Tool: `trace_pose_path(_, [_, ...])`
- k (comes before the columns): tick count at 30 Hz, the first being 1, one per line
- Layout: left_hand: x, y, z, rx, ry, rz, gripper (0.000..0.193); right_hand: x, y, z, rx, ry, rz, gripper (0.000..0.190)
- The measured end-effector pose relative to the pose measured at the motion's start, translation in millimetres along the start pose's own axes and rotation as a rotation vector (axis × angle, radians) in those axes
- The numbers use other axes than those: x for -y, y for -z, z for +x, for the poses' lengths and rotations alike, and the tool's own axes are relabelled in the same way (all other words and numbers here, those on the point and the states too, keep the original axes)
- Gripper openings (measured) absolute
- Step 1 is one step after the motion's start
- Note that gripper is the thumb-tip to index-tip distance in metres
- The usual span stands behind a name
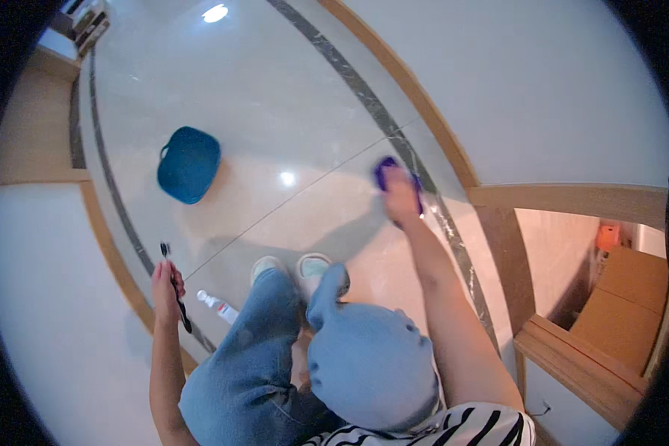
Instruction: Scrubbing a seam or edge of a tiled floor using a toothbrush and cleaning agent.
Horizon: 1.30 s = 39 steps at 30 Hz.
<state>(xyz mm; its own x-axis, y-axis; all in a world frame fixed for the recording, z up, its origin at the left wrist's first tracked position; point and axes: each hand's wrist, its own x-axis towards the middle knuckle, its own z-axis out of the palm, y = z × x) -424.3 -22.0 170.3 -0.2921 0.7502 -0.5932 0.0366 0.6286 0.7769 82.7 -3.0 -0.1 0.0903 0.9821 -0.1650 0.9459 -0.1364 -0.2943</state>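
My left hand (167,287) is closed around the handle of a black brush (183,318), which looks like a toothbrush, its bristled head pointing away from me. Under my right hand (400,195) is a purple cloth (386,165), pressed to the tiled floor (323,217) beside the dark border strip (368,103). The fingers of that hand are blurred and partly hide the cloth. A white plastic bottle (217,306) with a label lies on the floor near my left knee, its lower end hidden by my leg.
A blue basin (189,164) stands on the floor ahead to the left. White walls with wooden skirting (410,78) run along both sides. At right, a doorway with a wooden frame (568,198) shows a cardboard box (621,306) and an orange object (608,237).
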Motion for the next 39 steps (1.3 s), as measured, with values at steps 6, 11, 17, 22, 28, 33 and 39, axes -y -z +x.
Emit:
trace_pose_path(6, [-3.4, 92.8, -82.2, -0.242, 0.053, 0.135, 0.025, -82.2, -9.1, -57.5, -0.367, -0.383, -0.015, 0.055])
trace_pose_path(11, [-31.6, 120.2, -94.0, -0.258, 0.059, 0.464, 0.026, 12.1, -34.2, 26.1, -0.320, -0.110, 0.031, 0.051])
trace_pose_path(17, [-64.4, 35.6, -42.8, -0.077, 0.015, 0.455, 0.025, 243.6, -104.5, 40.9, -0.245, 0.353, 0.379, 0.037])
trace_pose_path(22, [-21.0, -3.2, 8.5, 0.016, -0.021, 0.429, 0.025, 330.1, -146.0, -29.7, 0.065, 0.915, 0.003, 0.041])
trace_pose_path(28, [56.5, -11.0, 48.6, 0.079, 0.023, 0.537, 0.027, 223.7, -67.5, 45.2, 0.248, 0.563, 0.252, 0.043])
trace_pose_path(33, [94.5, -51.4, 63.2, 0.216, -0.042, 0.835, 0.031, 58.5, 5.2, 120.9, -0.190, 0.186, -0.084, 0.043])
trace_pose_path(39, [84.4, -152.7, 85.5, 0.296, -0.081, 0.929, 0.031, 34.5, -4.4, 117.2, -0.315, 0.054, -0.221, 0.050])
